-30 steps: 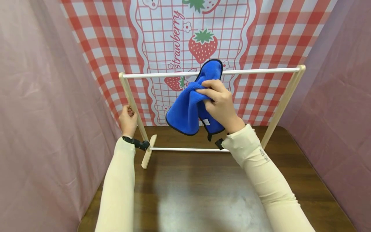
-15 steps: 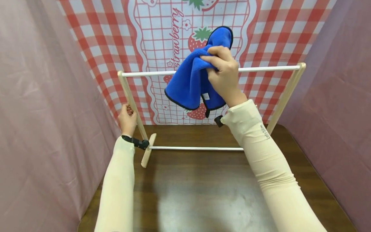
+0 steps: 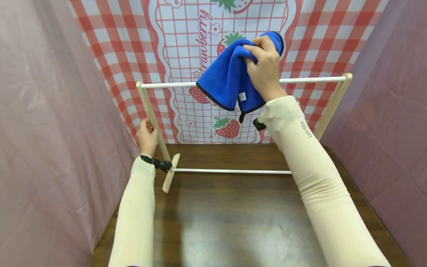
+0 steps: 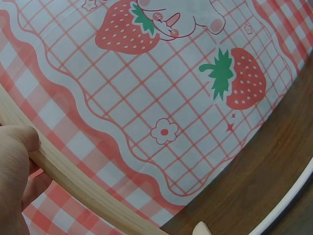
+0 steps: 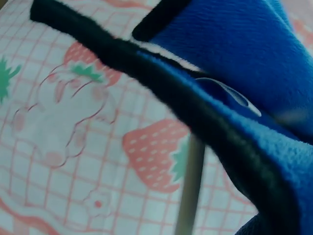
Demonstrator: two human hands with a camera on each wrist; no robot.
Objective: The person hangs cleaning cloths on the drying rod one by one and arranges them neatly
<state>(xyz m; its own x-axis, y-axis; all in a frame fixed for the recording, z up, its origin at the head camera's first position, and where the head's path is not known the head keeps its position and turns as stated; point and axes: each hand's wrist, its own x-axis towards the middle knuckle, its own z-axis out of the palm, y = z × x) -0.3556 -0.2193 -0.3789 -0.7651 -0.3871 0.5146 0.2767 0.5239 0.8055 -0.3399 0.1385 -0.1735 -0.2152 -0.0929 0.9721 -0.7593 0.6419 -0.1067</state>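
Note:
My right hand [image 3: 265, 68] grips a bunched blue towel [image 3: 227, 74] with black edging, a white tag and a short black loop. The towel hangs in folds from my fingers and overlaps the top rail [image 3: 166, 85] of a drying rack in the head view. Seen from the right wrist, the towel [image 5: 239, 44] fills the upper right, and that hand is hidden there. My left hand [image 3: 146, 139] holds the rack's left wooden post [image 3: 161, 142] partway down. In the left wrist view, the thumb and fingers of this hand [image 4: 14, 171] are around the post [image 4: 73, 177].
The rack's lower white rail [image 3: 230, 171] runs just above the brown wooden table [image 3: 213, 215]. Its right post [image 3: 331, 107] is partly behind my right sleeve. A strawberry-print cloth [image 3: 180, 40] hangs behind. Pink curtains [image 3: 50, 129] stand at both sides.
My right hand has lifted the towel from in front of the top rail to higher up, then shifted slightly right. My left hand stays on the post.

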